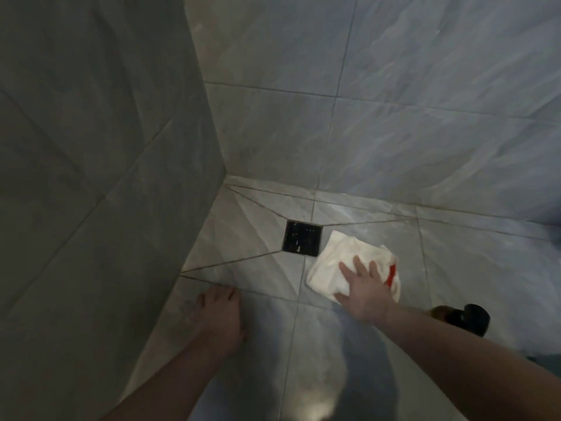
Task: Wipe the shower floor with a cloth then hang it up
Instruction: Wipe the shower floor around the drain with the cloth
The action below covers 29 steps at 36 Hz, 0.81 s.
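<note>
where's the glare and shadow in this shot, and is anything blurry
Head view: glare on the wet floor tiles behind the white cloth and near the bottom edge; left wall dim; the arms' shadows fall on the floor; a dark object at right is too blurred to identify; wide-angle bending at the edges.

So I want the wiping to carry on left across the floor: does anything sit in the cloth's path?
Only the square drain, flush in the floor just left of the cloth under the right hand. The left hand rests nearer, by the wall.

Cloth [343,262] on floor [258,299], just right of drain [302,238].
</note>
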Motion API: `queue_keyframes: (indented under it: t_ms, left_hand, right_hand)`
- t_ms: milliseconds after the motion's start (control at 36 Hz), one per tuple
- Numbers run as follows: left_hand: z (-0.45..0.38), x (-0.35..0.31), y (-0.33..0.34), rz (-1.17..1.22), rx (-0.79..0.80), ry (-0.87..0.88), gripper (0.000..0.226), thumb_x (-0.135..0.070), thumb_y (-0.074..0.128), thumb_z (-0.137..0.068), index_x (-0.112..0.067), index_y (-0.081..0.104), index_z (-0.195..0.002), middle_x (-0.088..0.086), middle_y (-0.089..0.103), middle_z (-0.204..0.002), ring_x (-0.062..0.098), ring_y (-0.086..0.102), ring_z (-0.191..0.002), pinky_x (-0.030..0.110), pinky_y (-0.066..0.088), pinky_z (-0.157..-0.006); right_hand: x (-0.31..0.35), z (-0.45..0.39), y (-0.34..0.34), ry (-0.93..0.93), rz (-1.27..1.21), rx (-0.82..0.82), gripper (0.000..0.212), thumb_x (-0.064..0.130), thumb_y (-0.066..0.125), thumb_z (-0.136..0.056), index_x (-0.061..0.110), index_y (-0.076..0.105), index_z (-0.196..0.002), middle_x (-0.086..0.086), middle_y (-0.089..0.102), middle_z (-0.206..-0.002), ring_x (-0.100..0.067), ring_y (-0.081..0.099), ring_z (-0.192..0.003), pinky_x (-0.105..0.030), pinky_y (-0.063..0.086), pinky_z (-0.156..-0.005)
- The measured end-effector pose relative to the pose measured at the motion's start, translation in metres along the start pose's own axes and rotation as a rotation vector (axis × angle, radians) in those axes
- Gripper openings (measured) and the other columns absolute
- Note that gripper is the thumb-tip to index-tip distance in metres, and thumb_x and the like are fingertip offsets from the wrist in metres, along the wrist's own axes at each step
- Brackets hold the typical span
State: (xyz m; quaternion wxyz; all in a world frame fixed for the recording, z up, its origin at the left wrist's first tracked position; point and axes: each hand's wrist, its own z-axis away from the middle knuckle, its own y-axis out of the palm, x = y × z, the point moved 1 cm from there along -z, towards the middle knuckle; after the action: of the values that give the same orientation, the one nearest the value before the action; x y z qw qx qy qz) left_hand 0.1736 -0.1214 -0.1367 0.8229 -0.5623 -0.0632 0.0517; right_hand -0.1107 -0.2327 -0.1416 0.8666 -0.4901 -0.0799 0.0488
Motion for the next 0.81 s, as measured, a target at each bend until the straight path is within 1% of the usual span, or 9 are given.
queue_keyframes:
  t_ms: [111,194,250,361,472,583,667,750,806]
  left_hand:
    - [0.003,-0.005,-0.006,-0.044,0.018,0.002,0.092,-0.061,0.065,-0.073,-0.018,0.029,-0.146,0.001,0.032,-0.15,0.025,0.026,-0.139,0.042,0.026,-0.111]
    - [0.005,-0.008,-0.011,-0.082,0.068,-0.006,0.095,-0.056,0.067,-0.076,-0.015,0.024,-0.149,0.002,0.03,-0.153,0.025,0.025,-0.141,0.042,0.025,-0.112]
    - [0.004,-0.01,-0.012,-0.102,0.072,-0.003,0.091,-0.05,0.067,-0.078,-0.012,0.024,-0.149,0.003,0.031,-0.153,0.024,0.027,-0.141,0.042,0.027,-0.112]
    - [0.003,-0.017,-0.014,-0.139,0.091,-0.004,0.091,-0.048,0.068,-0.078,-0.01,0.026,-0.148,0.005,0.032,-0.151,0.023,0.027,-0.141,0.04,0.029,-0.111]
    - [0.001,-0.017,-0.014,-0.147,0.104,-0.015,0.094,-0.047,0.071,-0.077,-0.01,0.024,-0.149,0.004,0.029,-0.154,0.022,0.023,-0.143,0.039,0.029,-0.112]
    - [0.001,-0.017,-0.013,-0.157,0.134,-0.025,0.098,-0.044,0.071,-0.078,-0.009,0.018,-0.152,0.004,0.02,-0.159,0.02,0.016,-0.147,0.038,0.025,-0.115]
    - [0.004,-0.018,-0.014,-0.157,0.139,-0.034,0.092,-0.039,0.069,-0.08,-0.008,0.019,-0.151,0.005,0.021,-0.158,0.02,0.018,-0.146,0.039,0.026,-0.115]
    - [0.004,-0.02,-0.015,-0.16,0.143,-0.028,0.089,-0.039,0.07,-0.078,-0.01,0.025,-0.149,0.004,0.026,-0.156,0.021,0.022,-0.144,0.038,0.029,-0.113]
    - [0.003,-0.02,-0.014,-0.159,0.133,-0.025,0.085,-0.037,0.069,-0.079,-0.011,0.027,-0.148,0.004,0.028,-0.154,0.02,0.025,-0.143,0.037,0.03,-0.112]
  right_hand:
    - [0.007,0.048,0.016,-0.05,0.018,0.008,0.074,0.06,0.036,-0.096,0.037,0.001,-0.156,-0.002,-0.011,-0.165,-0.039,-0.007,-0.15,-0.06,0.009,-0.119]
    - [0.014,0.078,0.032,-0.116,0.008,0.106,0.08,0.061,0.041,-0.091,0.04,-0.002,-0.155,0.003,-0.017,-0.164,-0.038,-0.015,-0.149,-0.064,0.007,-0.116]
    - [0.015,0.087,0.038,-0.161,0.02,0.157,0.083,0.062,0.042,-0.09,0.041,-0.004,-0.155,0.003,-0.021,-0.163,-0.038,-0.02,-0.148,-0.064,0.004,-0.115]
    - [0.008,0.07,0.031,-0.187,0.082,0.102,0.083,0.065,0.042,-0.09,0.041,-0.004,-0.155,0.0,-0.017,-0.164,-0.04,-0.013,-0.149,-0.06,-0.001,-0.117]
    - [-0.002,0.033,0.015,-0.156,0.068,0.063,0.088,0.069,0.041,-0.085,0.039,-0.002,-0.156,-0.002,-0.013,-0.165,-0.042,-0.009,-0.149,-0.059,-0.001,-0.117]
    - [-0.004,-0.003,-0.005,-0.035,-0.009,0.04,0.086,0.068,0.044,-0.089,0.039,-0.002,-0.156,0.001,-0.017,-0.164,-0.04,-0.013,-0.149,-0.06,-0.006,-0.116]
    - [0.004,-0.02,-0.004,0.028,-0.049,0.057,0.089,0.071,0.038,-0.086,0.034,-0.004,-0.156,-0.005,-0.016,-0.165,-0.042,-0.015,-0.148,-0.062,0.001,-0.118]
    - [0.011,-0.006,0.002,0.022,-0.04,0.034,0.079,0.062,0.038,-0.093,0.034,-0.001,-0.157,-0.004,-0.013,-0.165,-0.044,-0.012,-0.148,-0.06,0.006,-0.119]
    - [0.012,0.014,0.005,-0.023,-0.041,0.015,0.075,0.059,0.037,-0.095,0.035,0.001,-0.157,-0.002,-0.012,-0.165,-0.043,-0.011,-0.149,-0.058,0.005,-0.12]
